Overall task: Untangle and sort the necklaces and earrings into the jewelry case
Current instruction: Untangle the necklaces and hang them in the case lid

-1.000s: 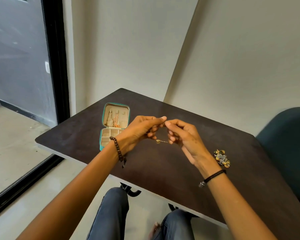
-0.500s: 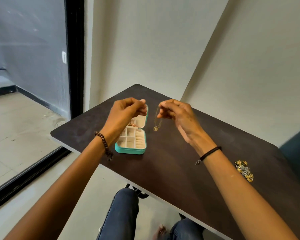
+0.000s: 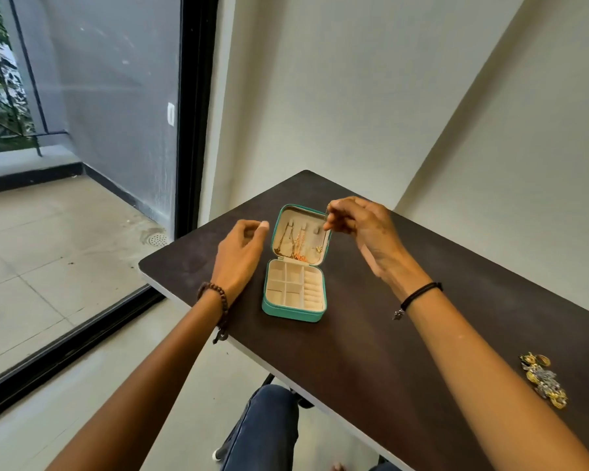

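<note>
Over jewelry case (image 3: 292, 313), right hand (image 3: 366, 226) pinches necklace (image 3: 319, 249) (gold pendant).

We see a dark brown table (image 3: 371, 334) with rounded corners and a pale edge. A teal jewelry case (image 3: 291, 312) sits on it toward its left end, lid opened away from us, cream compartments facing up. Well apart from it, near the table's right near edge, lies a small tangled heap of gold and silver jewelry (image 3: 543, 380).
</note>
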Demonstrator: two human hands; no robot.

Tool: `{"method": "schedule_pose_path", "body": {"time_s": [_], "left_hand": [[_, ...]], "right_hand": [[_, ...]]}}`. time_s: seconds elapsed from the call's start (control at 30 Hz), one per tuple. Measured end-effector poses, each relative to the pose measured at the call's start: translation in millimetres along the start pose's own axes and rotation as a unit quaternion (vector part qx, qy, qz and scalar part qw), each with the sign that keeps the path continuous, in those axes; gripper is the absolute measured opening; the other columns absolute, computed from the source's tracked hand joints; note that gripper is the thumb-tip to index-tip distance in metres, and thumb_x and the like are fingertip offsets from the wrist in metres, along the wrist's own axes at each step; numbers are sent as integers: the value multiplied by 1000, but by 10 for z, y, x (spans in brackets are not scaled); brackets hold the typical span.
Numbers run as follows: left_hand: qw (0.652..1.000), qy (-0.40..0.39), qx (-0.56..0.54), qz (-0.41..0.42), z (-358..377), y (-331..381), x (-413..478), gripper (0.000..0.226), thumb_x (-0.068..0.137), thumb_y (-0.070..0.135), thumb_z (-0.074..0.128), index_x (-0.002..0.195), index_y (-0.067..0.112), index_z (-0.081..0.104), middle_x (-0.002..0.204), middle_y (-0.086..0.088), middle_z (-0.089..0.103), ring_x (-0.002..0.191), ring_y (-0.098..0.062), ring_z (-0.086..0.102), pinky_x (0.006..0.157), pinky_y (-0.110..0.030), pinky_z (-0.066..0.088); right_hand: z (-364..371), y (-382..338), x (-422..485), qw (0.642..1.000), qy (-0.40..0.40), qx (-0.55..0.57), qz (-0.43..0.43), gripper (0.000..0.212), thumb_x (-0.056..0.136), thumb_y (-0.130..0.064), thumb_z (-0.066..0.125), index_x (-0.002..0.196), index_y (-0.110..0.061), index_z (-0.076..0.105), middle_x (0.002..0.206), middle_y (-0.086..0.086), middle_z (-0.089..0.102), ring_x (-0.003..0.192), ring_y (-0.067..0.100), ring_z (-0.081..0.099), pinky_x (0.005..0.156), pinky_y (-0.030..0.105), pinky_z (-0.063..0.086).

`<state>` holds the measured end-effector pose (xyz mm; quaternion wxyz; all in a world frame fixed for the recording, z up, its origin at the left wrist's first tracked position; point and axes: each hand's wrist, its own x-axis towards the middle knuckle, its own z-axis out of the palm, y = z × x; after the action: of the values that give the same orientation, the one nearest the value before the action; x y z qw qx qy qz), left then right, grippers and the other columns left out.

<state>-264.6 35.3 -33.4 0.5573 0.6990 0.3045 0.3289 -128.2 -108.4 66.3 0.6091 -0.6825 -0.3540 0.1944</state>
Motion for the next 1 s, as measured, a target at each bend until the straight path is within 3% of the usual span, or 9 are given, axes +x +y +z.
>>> {"method": "schedule_pose_path", "body": {"time_s": [0.1, 0.27, 0.4, 0.53, 0.63, 0.8, 1.0], "left_hand": [[999, -29, 45, 0, 61, -14, 57, 49, 99, 61, 37, 131, 28, 53, 125, 6, 65, 112, -13, 61, 100, -38, 47], [991, -40, 130, 6, 88, 6, 52, 54, 101, 61, 23, 129, 30, 56, 123, 8, 66, 116, -18, 57, 110, -47, 32], [987, -47, 156, 6, 114, -11, 80, 52, 101, 61, 23, 122, 31, 60, 113, 8, 69, 105, -16, 60, 106, -45, 38], [984, -61, 168, 16, 126, -34, 106, 47, 101, 60, 26, 120, 33, 60, 104, 13, 68, 101, -13, 63, 105, -48, 42], [982, -70, 174, 22, 142, -13, 99, 45, 101, 60, 29, 118, 33, 61, 99, 17, 65, 97, -9, 64, 104, -46, 44], [983, -67, 171, 20, 146, -11, 91, 43, 100, 61, 30, 114, 35, 61, 101, 16, 68, 97, -7, 65, 104, -47, 44], [988, -63, 143, 17, 146, -31, 81, 39, 100, 61, 34, 115, 37, 61, 106, 15, 71, 100, -7, 66, 105, -48, 44]], "right_hand": [[34, 96, 51, 1000, -2, -13, 6, 16, 98, -14, 61, 90, -5, 71, 76, 6, 70, 77, 19, 68, 87, 32, 57], [29, 236, 78, 999, -4, -48, 2, 19, 99, -15, 60, 90, -3, 71, 78, 8, 70, 81, 21, 69, 86, 31, 58], [7, 267, 101, 997, -8, -77, -10, 21, 100, -15, 59, 94, 2, 70, 80, 10, 71, 81, 21, 70, 84, 29, 58], [-47, 274, 109, 986, -16, -159, -42, 17, 99, -21, 62, 93, -8, 72, 84, 5, 76, 85, 18, 75, 85, 31, 59], [-77, 269, 91, 961, 4, -265, -80, 16, 99, -27, 63, 97, -14, 72, 85, -2, 76, 84, 10, 74, 81, 25, 59], [-112, 392, 166, 884, 42, -421, -200, 19, 98, -34, 65, 99, -18, 74, 97, -2, 61, 79, 9, 56, 66, 17, 46], [-90, 577, 211, 811, 79, -500, -294, 18, 94, -26, 73, 101, -10, 76, 95, 5, 52, 81, 15, 50, 60, 27, 46]]}}
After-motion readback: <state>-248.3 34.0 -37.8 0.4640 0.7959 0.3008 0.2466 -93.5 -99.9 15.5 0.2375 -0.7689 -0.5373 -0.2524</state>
